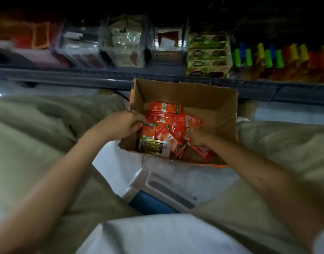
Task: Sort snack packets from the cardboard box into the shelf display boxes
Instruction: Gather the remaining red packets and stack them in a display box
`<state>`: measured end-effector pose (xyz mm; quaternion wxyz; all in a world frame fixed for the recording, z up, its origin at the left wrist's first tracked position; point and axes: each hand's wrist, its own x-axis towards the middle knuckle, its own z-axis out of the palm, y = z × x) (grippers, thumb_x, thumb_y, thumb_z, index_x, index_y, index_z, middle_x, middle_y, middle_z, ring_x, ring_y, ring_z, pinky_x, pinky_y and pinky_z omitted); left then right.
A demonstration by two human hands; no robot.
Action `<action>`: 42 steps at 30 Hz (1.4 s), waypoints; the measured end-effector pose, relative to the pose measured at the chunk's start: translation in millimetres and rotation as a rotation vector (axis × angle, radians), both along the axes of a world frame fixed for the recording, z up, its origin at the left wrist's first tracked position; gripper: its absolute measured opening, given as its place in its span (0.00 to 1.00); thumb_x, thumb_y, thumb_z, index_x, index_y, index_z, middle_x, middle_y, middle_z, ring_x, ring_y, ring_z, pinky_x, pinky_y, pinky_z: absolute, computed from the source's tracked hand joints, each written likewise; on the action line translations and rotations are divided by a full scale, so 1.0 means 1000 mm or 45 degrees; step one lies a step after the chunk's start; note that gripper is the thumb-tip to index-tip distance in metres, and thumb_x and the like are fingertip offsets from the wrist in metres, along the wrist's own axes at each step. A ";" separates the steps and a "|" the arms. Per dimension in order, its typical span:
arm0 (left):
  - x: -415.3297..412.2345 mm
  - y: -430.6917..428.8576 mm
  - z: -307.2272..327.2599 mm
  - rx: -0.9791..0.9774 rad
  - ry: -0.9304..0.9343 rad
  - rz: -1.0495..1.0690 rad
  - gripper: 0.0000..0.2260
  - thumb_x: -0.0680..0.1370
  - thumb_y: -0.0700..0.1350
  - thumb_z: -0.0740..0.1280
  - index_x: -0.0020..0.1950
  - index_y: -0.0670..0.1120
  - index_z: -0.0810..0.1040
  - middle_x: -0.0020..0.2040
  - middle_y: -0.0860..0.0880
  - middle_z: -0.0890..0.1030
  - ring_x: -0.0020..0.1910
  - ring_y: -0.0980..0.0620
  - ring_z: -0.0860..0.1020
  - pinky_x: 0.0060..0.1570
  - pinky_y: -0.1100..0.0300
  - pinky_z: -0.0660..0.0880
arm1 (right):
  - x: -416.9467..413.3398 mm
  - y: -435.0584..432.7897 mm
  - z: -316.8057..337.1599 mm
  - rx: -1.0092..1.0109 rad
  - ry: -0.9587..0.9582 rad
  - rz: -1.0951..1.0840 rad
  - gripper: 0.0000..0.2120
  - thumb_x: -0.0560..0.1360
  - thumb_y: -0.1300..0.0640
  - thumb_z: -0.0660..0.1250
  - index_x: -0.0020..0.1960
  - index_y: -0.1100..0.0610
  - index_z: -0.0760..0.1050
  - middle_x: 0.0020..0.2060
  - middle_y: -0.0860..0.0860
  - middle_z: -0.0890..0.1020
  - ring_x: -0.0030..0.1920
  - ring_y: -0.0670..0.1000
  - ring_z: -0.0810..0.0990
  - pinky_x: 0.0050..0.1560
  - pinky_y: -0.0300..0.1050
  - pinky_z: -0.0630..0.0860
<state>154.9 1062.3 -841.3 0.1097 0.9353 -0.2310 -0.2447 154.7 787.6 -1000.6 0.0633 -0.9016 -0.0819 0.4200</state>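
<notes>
Both hands were in the cardboard box (pixel 185 96) — left hand (pixel 126 123) pinching orange packets (pixel 176 125), right hand (pixel 197 137) buried among them, grip unclear — likely gathering a batch.

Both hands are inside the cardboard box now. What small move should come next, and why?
Probably close the left hand on the orange packets at its fingertips and lift them out: both hands are among them and none has left the cardboard box.

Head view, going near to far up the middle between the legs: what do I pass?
Clear plastic bin → gold packet → red-orange packets → cardboard box far wall → shelf edge → clear display boxes.
</notes>
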 end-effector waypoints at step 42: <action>0.018 -0.029 0.035 -0.407 -0.621 0.448 0.15 0.80 0.43 0.63 0.66 0.43 0.69 0.55 0.42 0.79 0.50 0.41 0.79 0.43 0.52 0.73 | 0.094 0.049 0.217 1.683 0.302 -0.807 0.07 0.78 0.56 0.60 0.50 0.57 0.75 0.34 0.48 0.78 0.33 0.45 0.74 0.33 0.36 0.71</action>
